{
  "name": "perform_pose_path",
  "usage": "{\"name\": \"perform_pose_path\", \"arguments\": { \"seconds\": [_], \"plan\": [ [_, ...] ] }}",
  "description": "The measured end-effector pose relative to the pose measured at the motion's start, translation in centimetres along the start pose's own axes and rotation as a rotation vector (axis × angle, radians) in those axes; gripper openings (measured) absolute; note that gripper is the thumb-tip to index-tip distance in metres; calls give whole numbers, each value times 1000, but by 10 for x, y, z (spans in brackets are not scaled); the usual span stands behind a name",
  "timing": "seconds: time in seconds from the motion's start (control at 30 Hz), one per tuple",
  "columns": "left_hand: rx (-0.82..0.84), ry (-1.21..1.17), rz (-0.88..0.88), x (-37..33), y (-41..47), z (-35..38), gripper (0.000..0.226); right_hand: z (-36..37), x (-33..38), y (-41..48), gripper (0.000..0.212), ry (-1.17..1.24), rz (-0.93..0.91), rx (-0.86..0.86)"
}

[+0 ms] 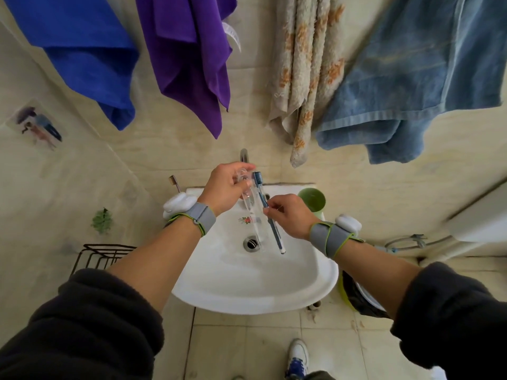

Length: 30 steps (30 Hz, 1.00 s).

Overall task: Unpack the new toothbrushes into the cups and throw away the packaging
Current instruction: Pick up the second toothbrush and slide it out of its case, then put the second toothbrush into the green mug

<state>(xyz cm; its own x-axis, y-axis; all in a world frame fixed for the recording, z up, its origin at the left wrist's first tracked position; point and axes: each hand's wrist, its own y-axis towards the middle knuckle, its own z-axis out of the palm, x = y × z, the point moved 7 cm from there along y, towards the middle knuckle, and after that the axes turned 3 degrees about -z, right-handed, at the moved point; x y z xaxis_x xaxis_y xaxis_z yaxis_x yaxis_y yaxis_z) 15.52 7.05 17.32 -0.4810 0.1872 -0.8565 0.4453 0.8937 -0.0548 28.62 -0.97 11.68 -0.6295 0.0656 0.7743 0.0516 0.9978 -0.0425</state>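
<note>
Over the white sink [315,275] my left hand [225,189] grips a clear plastic toothbrush package [256,223], a long transparent case that hangs down toward the drain. My right hand [288,216] pinches the handle of a blue toothbrush [275,233], bristles up beside the package top, handle end pointing down over the basin. A green cup [312,200] stands on the sink's back right corner, just behind my right hand. At the back left an older toothbrush [174,182] sticks up; the cup under it is hidden by my left wrist.
The faucet [243,154] rises behind my left hand. Several towels hang above, blue [82,50], purple [189,56], patterned [307,78] and denim blue [411,78]. A black wire rack [101,256] sits left of the sink. A bin with a dark liner [359,297] stands lower right.
</note>
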Motion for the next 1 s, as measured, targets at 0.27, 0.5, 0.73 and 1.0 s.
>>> {"name": "perform_pose_path", "arguments": {
  "seconds": [0.27, 0.5, 0.73, 1.0],
  "plan": [
    [31, 48, -36, 8, 12, -3, 33, -31, -35, 4, 10, 284, 91, -16],
    [-36, 126, -19, 7, 6, 1, 32, -91, -63, 14, 11, -68, -13, -420],
    [0, 180, -38, 23, -19, 13, 30, -79, -121, 36, 19, -368, 302, -259],
    [20, 157, -183, 61, -39, 28, 30, -65, -158, 55, 29, -432, 501, -91]
  ]
}}
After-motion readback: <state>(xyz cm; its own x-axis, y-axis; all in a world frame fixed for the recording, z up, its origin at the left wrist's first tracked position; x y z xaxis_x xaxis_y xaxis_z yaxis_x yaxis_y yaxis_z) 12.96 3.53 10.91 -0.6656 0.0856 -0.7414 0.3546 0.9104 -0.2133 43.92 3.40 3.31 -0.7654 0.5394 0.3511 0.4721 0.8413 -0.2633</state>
